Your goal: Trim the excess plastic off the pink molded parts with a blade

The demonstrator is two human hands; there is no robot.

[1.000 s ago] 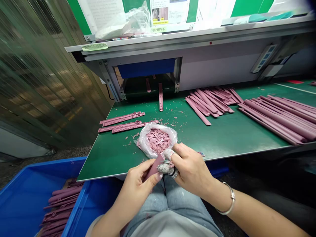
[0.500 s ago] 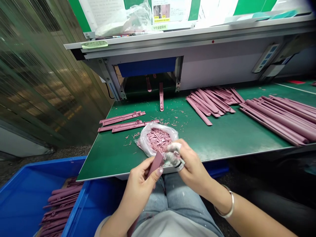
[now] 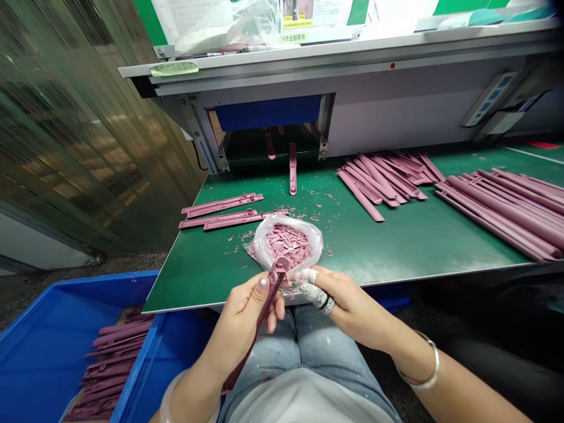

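My left hand (image 3: 247,311) is closed around a long mauve plastic strip (image 3: 262,317), its moulded, ridged side facing up. The strip's rounded upper end tilts over the near rim of a clear plastic bag (image 3: 315,238), and its lower end reaches down by my lap. Close to that upper end is my right hand (image 3: 339,294), thumb and fingers drawn together, with white wrapping on two digits and a dark band on one. Whatever it pinches is hidden. Mauve scraps and shavings (image 3: 288,244) fill the open bag on the green table (image 3: 374,252).
Several mauve strips (image 3: 229,211) lie left of the bag, with a pile (image 3: 383,179) and a neat row (image 3: 502,205) at the right. One strip (image 3: 293,169) lies before a chute opening (image 3: 268,147). A blue bin (image 3: 44,329) with more strips stands at lower left.
My left hand has turned the strip from its smooth face to its ridged inner side. My right hand has shifted slightly and is no longer blurred. The view has moved a little.
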